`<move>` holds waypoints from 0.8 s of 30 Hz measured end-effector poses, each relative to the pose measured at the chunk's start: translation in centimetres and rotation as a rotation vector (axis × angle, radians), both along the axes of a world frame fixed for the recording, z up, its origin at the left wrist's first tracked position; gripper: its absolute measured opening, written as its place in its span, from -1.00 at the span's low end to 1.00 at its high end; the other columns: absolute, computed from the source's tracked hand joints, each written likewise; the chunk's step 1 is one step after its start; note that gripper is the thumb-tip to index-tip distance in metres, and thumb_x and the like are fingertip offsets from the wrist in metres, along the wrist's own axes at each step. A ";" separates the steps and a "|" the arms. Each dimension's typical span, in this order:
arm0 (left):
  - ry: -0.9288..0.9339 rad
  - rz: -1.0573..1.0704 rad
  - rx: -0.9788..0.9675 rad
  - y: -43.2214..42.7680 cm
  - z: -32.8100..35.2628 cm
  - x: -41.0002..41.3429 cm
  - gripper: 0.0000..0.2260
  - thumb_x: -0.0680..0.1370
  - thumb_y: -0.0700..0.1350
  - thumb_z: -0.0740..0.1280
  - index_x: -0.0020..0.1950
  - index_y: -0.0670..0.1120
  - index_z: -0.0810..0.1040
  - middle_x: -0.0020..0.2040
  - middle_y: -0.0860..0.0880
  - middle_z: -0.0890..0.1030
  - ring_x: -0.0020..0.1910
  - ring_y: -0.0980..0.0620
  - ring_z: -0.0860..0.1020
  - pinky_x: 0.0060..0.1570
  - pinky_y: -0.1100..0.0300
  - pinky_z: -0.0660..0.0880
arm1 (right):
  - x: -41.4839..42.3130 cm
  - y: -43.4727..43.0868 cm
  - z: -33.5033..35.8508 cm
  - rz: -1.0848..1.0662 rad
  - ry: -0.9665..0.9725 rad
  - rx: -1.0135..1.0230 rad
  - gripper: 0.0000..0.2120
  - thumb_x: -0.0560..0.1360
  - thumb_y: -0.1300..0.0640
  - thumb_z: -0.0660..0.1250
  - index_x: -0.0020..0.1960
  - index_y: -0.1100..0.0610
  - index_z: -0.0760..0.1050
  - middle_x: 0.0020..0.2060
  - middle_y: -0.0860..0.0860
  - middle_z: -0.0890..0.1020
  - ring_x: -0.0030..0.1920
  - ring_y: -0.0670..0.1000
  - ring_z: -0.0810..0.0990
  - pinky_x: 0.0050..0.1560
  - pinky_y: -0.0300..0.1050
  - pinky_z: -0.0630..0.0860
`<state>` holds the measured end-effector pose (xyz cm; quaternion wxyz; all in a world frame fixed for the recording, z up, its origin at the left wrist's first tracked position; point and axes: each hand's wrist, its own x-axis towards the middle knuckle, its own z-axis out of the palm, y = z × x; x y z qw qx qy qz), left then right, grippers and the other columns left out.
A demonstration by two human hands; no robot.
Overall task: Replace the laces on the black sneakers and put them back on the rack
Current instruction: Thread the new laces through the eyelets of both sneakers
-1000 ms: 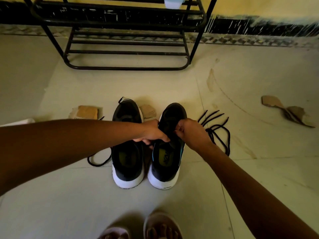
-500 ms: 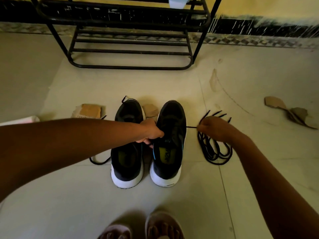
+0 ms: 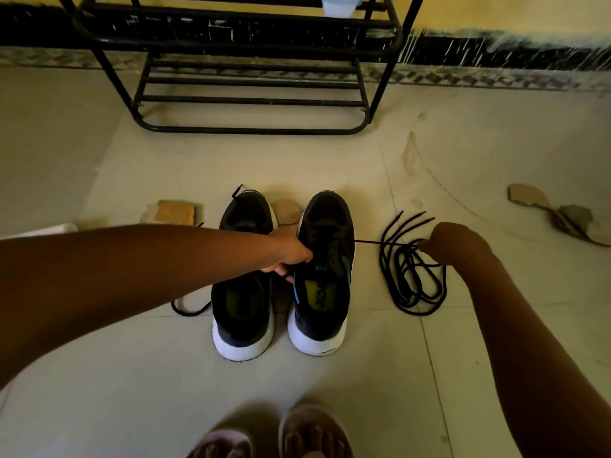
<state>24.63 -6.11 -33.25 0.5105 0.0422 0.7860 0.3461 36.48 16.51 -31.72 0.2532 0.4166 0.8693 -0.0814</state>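
1. Broadly, the tiled floor (image 3: 330, 391) carries everything. The black metal shoe rack (image 3: 251, 128) stands at its far side by the wall, well apart from the shoes.
2. The two black sneakers sit side by side, white heels toward the person. The left sneaker (image 3: 243, 309) and the right sneaker (image 3: 325, 292) are both on the floor, so neither is back on the rack.
3. The left hand (image 3: 287, 251) reaches in between the pair. Its fingers curl round the inner edge of the right sneaker near the tongue and steady it.
4. The right hand (image 3: 453, 242) is held out beside that sneaker, curled into a pinch on a lace end. The fingertips face away, so I cannot tell exactly how they lie.
5. A coil of laces (image 3: 410, 282) lies on the floor just below the right hand, and a loose lace (image 3: 190, 310) trails left of the left sneaker.
6. The taut lace (image 3: 367, 241) runs straight from the right sneaker's eyelets to the right hand.
7. The step in hand looks like drawing a lace through the right sneaker. I cannot tell whether it is old lace coming out or new lace going in.
8. The next move probably calls for a steady sideways pull while the left hand keeps the shoe from sliding, then work on the next eyelet.
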 end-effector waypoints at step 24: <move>0.155 -0.105 0.002 -0.7 0.9 0.3 -0.61 0.46 -0.16 0.42 0.22 -0.11 0.37 -0.07 -0.11 0.53 -0.12 -0.22 0.64 -0.21 0.01 0.62 | -2.4 -8.8 -1.9 0.180 0.556 -0.287 -0.84 0.46 0.19 0.31 0.00 0.17 0.59 -0.18 0.07 0.62 -0.15 0.08 0.57 -0.16 -0.22 0.36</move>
